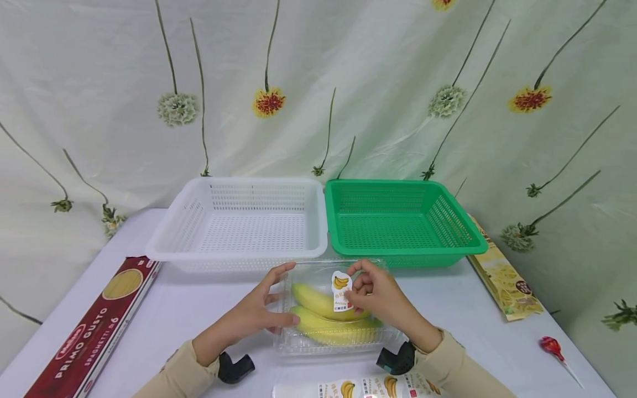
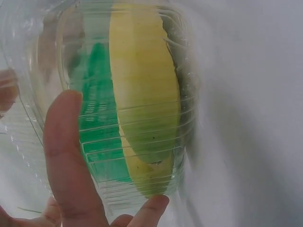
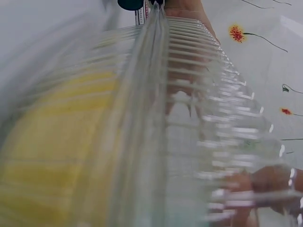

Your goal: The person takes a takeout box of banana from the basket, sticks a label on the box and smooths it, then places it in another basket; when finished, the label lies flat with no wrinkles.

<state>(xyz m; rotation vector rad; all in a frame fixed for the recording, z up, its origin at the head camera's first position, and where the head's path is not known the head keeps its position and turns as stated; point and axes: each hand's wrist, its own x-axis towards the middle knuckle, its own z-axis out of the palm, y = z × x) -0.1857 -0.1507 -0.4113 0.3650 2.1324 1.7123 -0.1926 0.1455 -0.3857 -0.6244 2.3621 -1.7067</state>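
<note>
A clear plastic clamshell box [image 1: 328,345] with yellow-green bananas [image 1: 343,331] inside lies on the white table. My left hand [image 1: 251,309] holds its left end, the thumb toward the front and the fingers toward the back corner. In the left wrist view, the bananas [image 2: 142,85] show through the ribbed wall beside my fingers. My right hand [image 1: 380,293] pinches the right edge of a white banana sticker [image 1: 341,296] over the lid, thumb and index finger curled. The right wrist view has the ribbed box side [image 3: 189,61] close up and blurred; the sticker is not seen there.
Behind the box stand a white basket [image 1: 239,257] and a green basket [image 1: 408,251], side by side. A red spaghetti pack [image 1: 94,326] lies left, a yellow pack [image 1: 502,271] and a red lollipop [image 1: 551,345] right. A strip of banana stickers [image 1: 348,388] lies at the front.
</note>
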